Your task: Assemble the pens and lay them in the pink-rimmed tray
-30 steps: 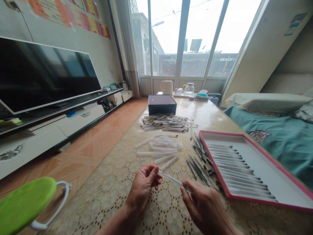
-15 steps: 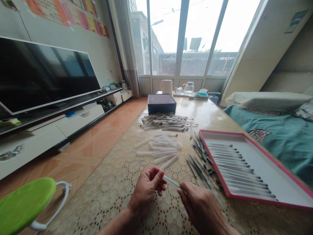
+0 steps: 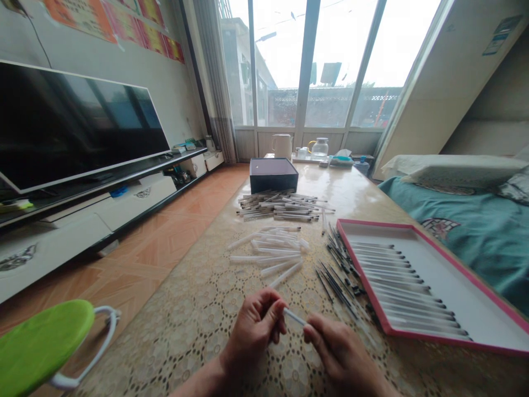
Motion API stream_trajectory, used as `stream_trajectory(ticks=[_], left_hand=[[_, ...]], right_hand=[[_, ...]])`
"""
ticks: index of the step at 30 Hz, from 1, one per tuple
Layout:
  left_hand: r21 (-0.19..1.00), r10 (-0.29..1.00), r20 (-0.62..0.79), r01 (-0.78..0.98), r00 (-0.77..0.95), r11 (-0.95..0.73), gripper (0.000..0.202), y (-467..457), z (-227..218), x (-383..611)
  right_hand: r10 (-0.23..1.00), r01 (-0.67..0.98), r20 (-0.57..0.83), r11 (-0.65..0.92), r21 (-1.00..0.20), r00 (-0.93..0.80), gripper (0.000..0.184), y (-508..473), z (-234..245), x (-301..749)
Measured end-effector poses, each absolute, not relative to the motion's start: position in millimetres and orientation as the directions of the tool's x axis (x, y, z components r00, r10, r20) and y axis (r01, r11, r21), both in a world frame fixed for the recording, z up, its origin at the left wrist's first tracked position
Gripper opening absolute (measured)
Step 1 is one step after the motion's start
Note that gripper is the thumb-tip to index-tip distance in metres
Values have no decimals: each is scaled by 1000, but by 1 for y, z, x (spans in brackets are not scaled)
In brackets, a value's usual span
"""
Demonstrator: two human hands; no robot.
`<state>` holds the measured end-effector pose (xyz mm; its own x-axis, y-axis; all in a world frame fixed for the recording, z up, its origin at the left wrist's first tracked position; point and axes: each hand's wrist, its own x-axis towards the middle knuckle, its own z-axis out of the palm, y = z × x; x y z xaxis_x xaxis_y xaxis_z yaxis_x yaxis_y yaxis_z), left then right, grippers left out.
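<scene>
A slim whitish pen [image 3: 295, 316] spans the gap between my two hands above the patterned tablecloth. My left hand [image 3: 257, 326] pinches its far left end between thumb and fingers. The other end is gripped by my right hand [image 3: 342, 348], whose fingers hide that tip. Just beyond lie loose clear pen barrels [image 3: 276, 259]. Thin black refills [image 3: 336, 284] and small black pieces are scattered to the right. Beside them, a pink-rimmed tray [image 3: 382, 326] holds a slanting row of clear pens with dark ends [image 3: 409, 298].
A dark box [image 3: 273, 183] stands farther back, with a pile of pens [image 3: 281, 207] in front of it. A jug [image 3: 282, 146] and a glass pot [image 3: 319, 148] are at the table's far end. A green stool seat [image 3: 45, 344] is at lower left.
Both hands have drawn slightly nearer to me and closer together, so less of the pen shows between them. Everything on the table stays where it was.
</scene>
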<state>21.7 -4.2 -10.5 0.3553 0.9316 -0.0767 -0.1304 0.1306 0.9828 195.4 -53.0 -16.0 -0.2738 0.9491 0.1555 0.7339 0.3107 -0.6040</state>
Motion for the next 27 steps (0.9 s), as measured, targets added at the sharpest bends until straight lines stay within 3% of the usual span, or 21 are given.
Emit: stream_trajectory(ticks=[4,9,12,15,19,27], left_hand=[[983,919,-58,-138,391,121,26,-5,-12,22],[972,912,-61,-183,406,146,34,0,-15,25],[969,932,-59,-202,358,140,47,3,-15,25],[965,955,-121,-195,272,178,41,5,-12,25],[965,964,-135,-192,229,181,39,5,-8,26],[975,981,-125,-164,152,149,37,10,-12,25]], right_hand=[[961,644,3,188,-741,-277,39,-49,-6,197],[969,670,-18,156,-725,-245,36,-47,16,208],[986,746,17,139,-652,-168,28,-34,32,243],[994,870,111,74,-487,-23,21,-1,39,303],[964,991,240,-92,-96,112,19,56,29,376],[973,987,169,-146,-74,157,18,117,-10,403]])
